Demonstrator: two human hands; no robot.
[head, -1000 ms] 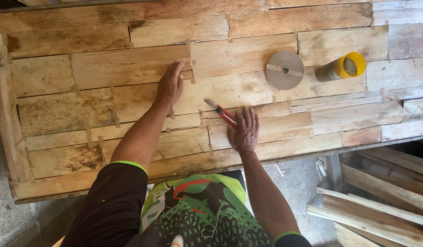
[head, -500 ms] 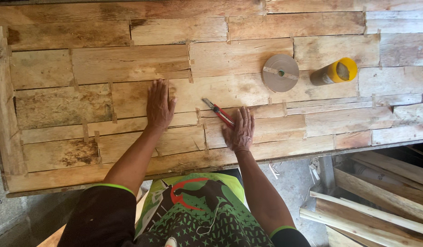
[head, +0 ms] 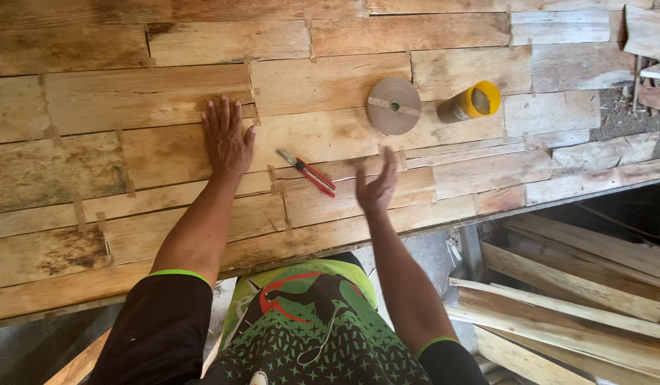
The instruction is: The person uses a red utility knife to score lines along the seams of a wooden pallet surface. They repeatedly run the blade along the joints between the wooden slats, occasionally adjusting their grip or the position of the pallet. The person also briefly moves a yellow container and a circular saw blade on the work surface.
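**woodnoob:** Since half a second ago the right hand has come up off the boards. It was lying flat just right of the red-handled pliers, and now it's lifted and turned edge-on, fingers loose and spread, gripping nothing. The left hand has barely shifted: palm down, fingers fanned, pressing on the sheet of wood strips. Pliers are still where they were, between the two hands, nearer the right.

**patch_dave:** Yep, and the rest hasn't budged either. The roll of brown tape lies flat up past the right hand, with the yellow-capped can on its side just beside it. Both are well out of the way of the seams.

**woodnoob:** So what's the trick for doing this bit well?

**patch_dave:** My guess is it's smoothing and checking joints. I'd keep that left palm flat with steady weight so the strips don't slide apart at the taped seams. Bring the free hand down flat rather than on its edge, and run it along the grain, not across, or you'll catch a lifted sliver. Watch the near edge of the table too, since thin strips overhanging there crack easily. Offcuts piled below look like proof of that.
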